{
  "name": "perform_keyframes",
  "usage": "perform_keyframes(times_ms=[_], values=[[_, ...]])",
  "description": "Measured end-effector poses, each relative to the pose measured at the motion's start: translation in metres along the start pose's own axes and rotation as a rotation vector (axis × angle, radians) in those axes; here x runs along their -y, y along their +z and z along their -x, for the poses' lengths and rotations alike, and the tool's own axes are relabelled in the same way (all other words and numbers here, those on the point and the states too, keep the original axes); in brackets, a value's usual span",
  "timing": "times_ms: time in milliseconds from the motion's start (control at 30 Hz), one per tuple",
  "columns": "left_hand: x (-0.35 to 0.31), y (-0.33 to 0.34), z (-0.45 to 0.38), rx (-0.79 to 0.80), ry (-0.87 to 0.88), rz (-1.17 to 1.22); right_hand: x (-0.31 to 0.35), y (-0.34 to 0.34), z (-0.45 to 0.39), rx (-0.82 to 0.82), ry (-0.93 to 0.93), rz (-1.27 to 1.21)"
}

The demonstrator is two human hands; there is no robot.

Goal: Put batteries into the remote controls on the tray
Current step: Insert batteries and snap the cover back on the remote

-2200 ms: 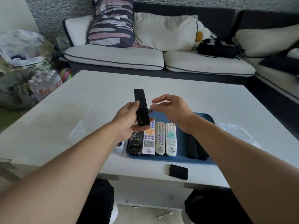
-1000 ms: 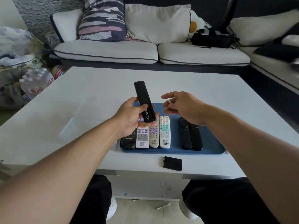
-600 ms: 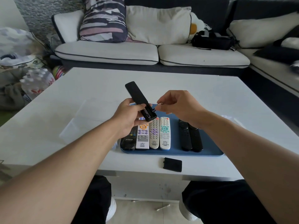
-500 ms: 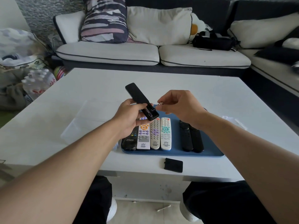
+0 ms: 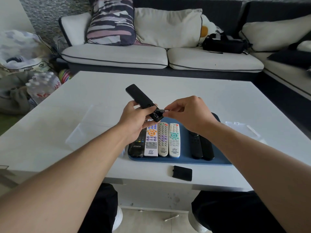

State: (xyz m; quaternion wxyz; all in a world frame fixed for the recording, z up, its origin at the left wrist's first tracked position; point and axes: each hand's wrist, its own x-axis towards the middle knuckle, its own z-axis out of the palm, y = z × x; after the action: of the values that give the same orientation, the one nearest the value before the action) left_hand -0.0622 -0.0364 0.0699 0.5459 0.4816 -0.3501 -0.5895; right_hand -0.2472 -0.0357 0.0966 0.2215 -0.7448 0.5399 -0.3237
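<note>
Black and slim, the remote (image 5: 141, 100) is held above the white bench (image 5: 218, 98), over the far left part of the blue tray (image 5: 185, 158). The left hand (image 5: 134, 118) grips it around its lower half, with the back side up and the far end pointing away to the left. I judge it is held so because the open battery compartment at the near end must face the other hand. The right hand (image 5: 186, 113) pinches a small dark battery (image 5: 159, 111) between thumb and fingertips, and the battery lies across the open end of the remote, touching it or nearly so. Whether it already sits in the slot I cannot tell. It seems the person is pushing the battery into place.

A black battery cover (image 5: 182, 173) lies on the bench just in front of the tray, near the edge, probably put aside so that both hands stay free for the work.

On the tray the other remotes lie side by side with buttons up: one black remote with a logo (image 5: 137, 147) at the left, three light remotes with coloured buttons (image 5: 162, 140), and two plain black remotes (image 5: 201, 147) to the right. If they already have batteries cannot be seen. Clear plastic packaging (image 5: 242, 130) lies on the bench at the right of the tray.
</note>
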Motion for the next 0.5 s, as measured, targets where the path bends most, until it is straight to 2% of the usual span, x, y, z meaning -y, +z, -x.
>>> perform_keyframes(times_ms=[167,400,500], values=[[0.001,0.0,-0.001,0.001,0.008,-0.014,0.001,-0.001,0.001,0.056,-0.037,0.149],[0.002,0.001,-0.001,0.003,0.01,-0.066,0.012,0.0,0.001,0.128,-0.219,0.464],[0.002,0.0,-0.001,0.014,0.008,-0.098,0.014,0.002,0.002,0.168,-0.237,0.523]])
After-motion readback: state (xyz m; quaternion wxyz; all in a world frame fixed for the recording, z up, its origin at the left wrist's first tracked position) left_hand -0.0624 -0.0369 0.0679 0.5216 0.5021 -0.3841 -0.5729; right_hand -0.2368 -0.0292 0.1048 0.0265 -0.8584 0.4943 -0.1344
